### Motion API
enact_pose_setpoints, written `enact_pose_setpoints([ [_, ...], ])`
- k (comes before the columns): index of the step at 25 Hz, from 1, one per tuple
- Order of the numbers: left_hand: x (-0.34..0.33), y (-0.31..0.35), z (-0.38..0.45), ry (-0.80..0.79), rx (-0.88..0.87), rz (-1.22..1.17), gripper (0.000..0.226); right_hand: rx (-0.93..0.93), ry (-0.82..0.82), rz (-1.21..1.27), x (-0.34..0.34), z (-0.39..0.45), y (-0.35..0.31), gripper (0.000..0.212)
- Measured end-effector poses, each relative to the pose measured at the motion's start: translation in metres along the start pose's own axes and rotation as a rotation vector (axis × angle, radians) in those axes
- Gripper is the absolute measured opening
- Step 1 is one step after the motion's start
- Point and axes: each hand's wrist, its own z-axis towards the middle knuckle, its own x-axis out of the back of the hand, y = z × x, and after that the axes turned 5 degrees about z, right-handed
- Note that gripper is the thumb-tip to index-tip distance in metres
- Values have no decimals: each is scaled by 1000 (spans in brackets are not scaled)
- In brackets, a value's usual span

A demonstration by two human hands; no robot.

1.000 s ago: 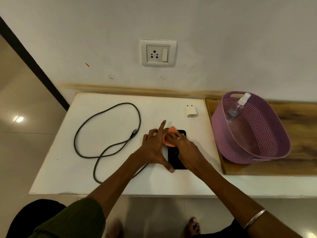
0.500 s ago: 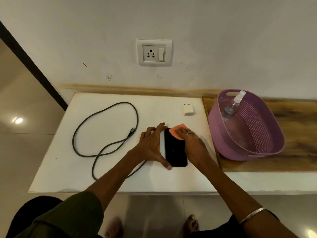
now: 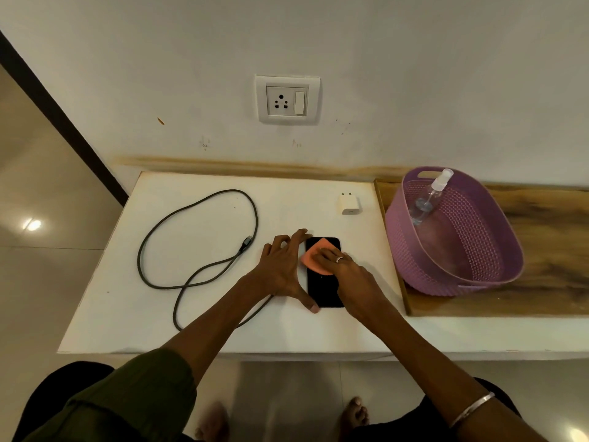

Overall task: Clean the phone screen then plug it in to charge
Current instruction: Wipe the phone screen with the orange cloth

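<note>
1. The right hand [image 3: 345, 272] lies flat on an orange cloth [image 3: 314, 260], fingers extended and pressing it onto the upper part of the phone [image 3: 323, 288]; a ring sits on one finger.
2. The left hand [image 3: 282, 269] rests just left of the phone, fingers spread, with the thumb at the lower left corner and the forefinger at the upper left corner, bracing it without curling round it.
3. The phone lies face up on the white table [image 3: 127, 298], screen dark; no brand or writing can be read on it.
4. To the left of the left hand, a dark charging cable [image 3: 197, 282] lies looped on the table, one connector end near the fingers, another stretch passing under the left forearm.
5. Beyond the right hand, a white charger adapter [image 3: 350, 204] lies with its prongs towards the wall.
6. Further right, a purple basket [image 3: 478, 275] stands on a wooden board [image 3: 557, 250] and holds a clear spray bottle [image 3: 428, 199] leaning on its wall; any label is unreadable.
7. On the wall beyond both hands is a white socket with switch [image 3: 287, 99], unmarked.
</note>
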Motion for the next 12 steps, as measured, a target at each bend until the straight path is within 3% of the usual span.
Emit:
enact_pose_setpoints([
  [4, 1, 1, 1, -5, 8, 12, 151, -85, 312, 69, 7, -11, 8, 46],
  [6, 0, 0, 1, -12, 10, 9, 151, 102, 364, 18, -1, -18, 0, 56],
  [8, 0, 1, 1, -15, 11, 9, 152, 115, 209, -4, -13, -17, -9, 62],
  [10, 1, 2, 1, -18, 18, 3, 154, -17, -22, -61, -26, -13, -12, 69],
  [12, 2, 3, 1, -21, 28, 2, 156, 82, -3, -75, -30, -17, -9, 66],
])
